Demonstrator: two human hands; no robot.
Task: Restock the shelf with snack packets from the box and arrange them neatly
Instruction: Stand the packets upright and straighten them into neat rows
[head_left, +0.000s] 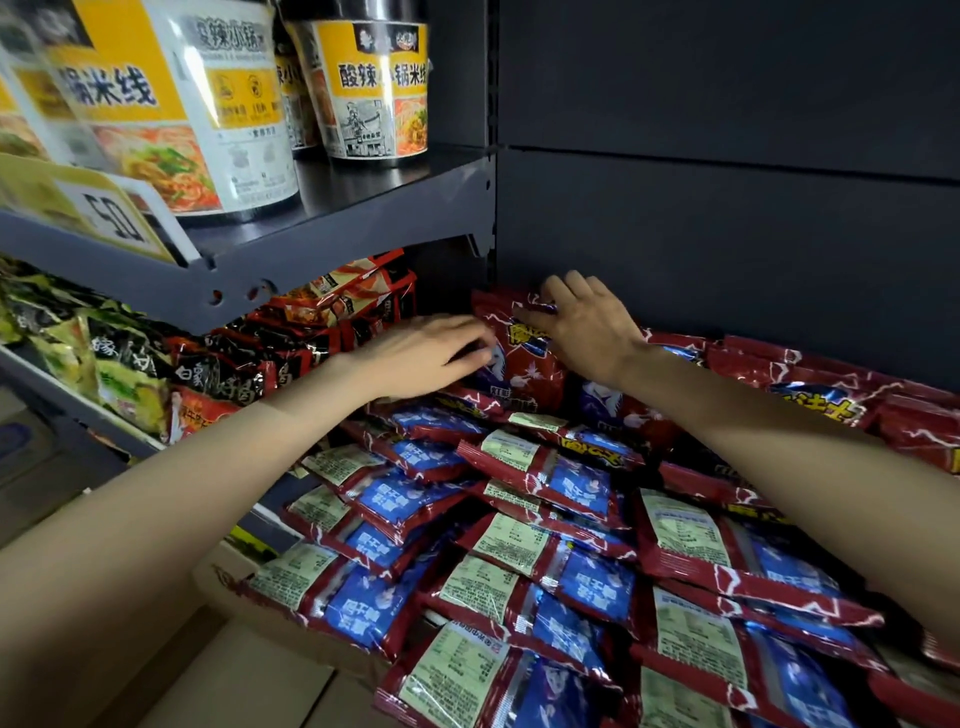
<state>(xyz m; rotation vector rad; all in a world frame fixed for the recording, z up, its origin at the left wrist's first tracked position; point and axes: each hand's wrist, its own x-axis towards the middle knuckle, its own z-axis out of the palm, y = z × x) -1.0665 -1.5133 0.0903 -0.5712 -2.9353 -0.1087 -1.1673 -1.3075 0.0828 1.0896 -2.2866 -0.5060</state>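
A red snack packet (524, 358) stands upright at the back of the shelf, against the dark rear panel. My left hand (426, 358) curls its fingers on the packet's left edge. My right hand (584, 325) lies over its top right corner with the fingers bent round the upper edge. In front lie several red and blue packets (550, 561), overlapping in rows with their label sides up. More red packets (810, 384) line the back right. A cardboard box (270, 618) edge shows under the packets at the lower left.
An upper shelf board (332, 223) juts out at the left and carries yellow noodle cups (379, 88) and a price tag (111, 213). Below it sit red, black and green noodle packs (218, 358). The dark rear panel (727, 182) closes the back.
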